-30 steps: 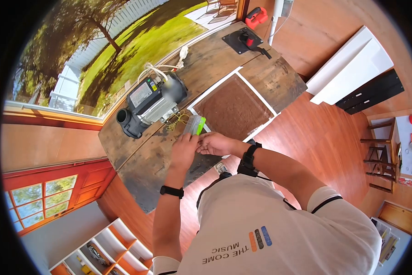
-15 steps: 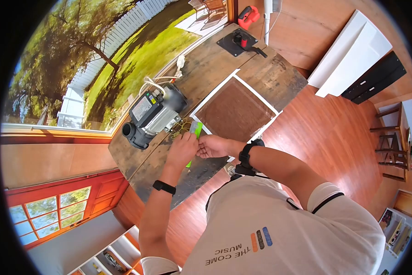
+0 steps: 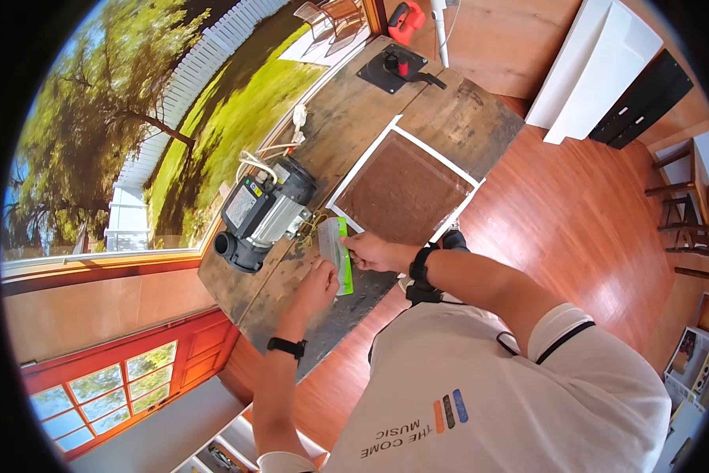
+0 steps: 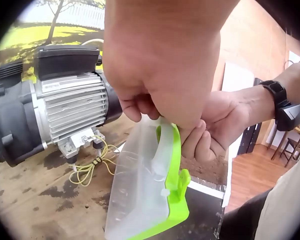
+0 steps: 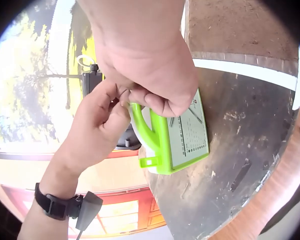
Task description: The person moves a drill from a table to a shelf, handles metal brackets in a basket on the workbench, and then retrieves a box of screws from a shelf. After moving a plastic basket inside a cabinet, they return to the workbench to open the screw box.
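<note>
A flat plastic case [image 3: 332,251], translucent on one side with a bright green frame and handle, is held between both hands above the workbench [image 3: 291,319]. A printed label [image 5: 189,134] with tool drawings covers its other face in the right wrist view. My left hand [image 3: 319,285] has curled fingers pinching at the case's edge by the handle [image 4: 176,162]. On the green side, my right hand [image 3: 368,251] grips the edge, its fingertips close to the left hand's. The palms hide the exact spot where the fingers meet.
An electric pump [image 3: 266,214] with a grey motor stands left of the case. A thin yellow cord [image 4: 92,167] lies beside its foot. A brown panel with white edging [image 3: 405,189] lies to the right. Farther back sits a black plate with a red part [image 3: 392,68].
The case has turned so that more of its translucent face and green edge shows. My left hand has slid down along it, while the right hand has moved onto the green edge.
</note>
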The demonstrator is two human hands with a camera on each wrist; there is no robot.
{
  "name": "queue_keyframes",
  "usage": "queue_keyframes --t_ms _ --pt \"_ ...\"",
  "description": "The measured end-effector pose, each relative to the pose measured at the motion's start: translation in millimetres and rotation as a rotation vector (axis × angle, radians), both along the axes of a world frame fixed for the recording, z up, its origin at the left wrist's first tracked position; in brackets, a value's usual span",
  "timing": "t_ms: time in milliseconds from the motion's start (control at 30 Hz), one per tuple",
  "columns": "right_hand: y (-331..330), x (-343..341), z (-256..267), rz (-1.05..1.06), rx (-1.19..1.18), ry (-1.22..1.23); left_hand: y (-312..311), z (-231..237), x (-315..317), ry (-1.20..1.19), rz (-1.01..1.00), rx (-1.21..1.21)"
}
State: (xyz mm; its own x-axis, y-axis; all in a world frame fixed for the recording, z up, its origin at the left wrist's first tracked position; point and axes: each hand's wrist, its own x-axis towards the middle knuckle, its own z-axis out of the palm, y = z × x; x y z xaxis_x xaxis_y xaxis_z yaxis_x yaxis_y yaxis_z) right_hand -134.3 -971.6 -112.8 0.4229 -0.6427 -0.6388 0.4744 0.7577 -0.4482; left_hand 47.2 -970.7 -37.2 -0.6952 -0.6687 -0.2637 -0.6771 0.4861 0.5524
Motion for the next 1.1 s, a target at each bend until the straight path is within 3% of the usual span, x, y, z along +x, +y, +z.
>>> queue_keyframes --t_ms 67,200,267,367,700,767,800,867,1033,1100 --pt "0.7 -5.1 -0.1 0.039 0.025 -0.032 6.6 3.0 -3.8 0.163 0.146 -0.087" --pt "3.7 -1.5 -0.7 0.068 -0.028 -0.097 13.3 15.4 -26.4 0.083 0.183 -0.301" --pt "1.2 1.8 -3.3 0.07 -0.018 -0.104 11.4 16.3 -29.0 -0.114 0.093 -0.38" --pt "0.5 4.1 -3.7 0.06 -0.001 -0.106 6.4 13.4 -23.8 -0.221 -0.056 -0.544" --pt "-2.7 6.2 8.0 0.085 -0.039 -0.031 -11.0 20.2 -16.2 -0.228 -0.247 -0.527" --pt "-2.8 5.5 5.7 0.088 -0.049 -0.053 -13.8 4.4 -9.4 0.014 0.055 -0.201" --pt "-2.5 4.4 4.0 0.093 -0.057 -0.073 -12.4 -8.1 -5.7 0.015 0.054 -0.203" --pt "-2.3 2.6 2.0 0.099 -0.089 -0.065 -8.5 -23.0 -2.7 0.251 0.318 -0.106" --pt "10.6 -3.3 -1.3 0.098 -0.122 0.053 2.8 -51.8 -21.2 0.34 0.501 -0.074" --pt "15.9 -4.6 -4.3 -0.046 -0.132 -0.113 7.2 -53.0 -26.5 0.373 0.537 -0.065"
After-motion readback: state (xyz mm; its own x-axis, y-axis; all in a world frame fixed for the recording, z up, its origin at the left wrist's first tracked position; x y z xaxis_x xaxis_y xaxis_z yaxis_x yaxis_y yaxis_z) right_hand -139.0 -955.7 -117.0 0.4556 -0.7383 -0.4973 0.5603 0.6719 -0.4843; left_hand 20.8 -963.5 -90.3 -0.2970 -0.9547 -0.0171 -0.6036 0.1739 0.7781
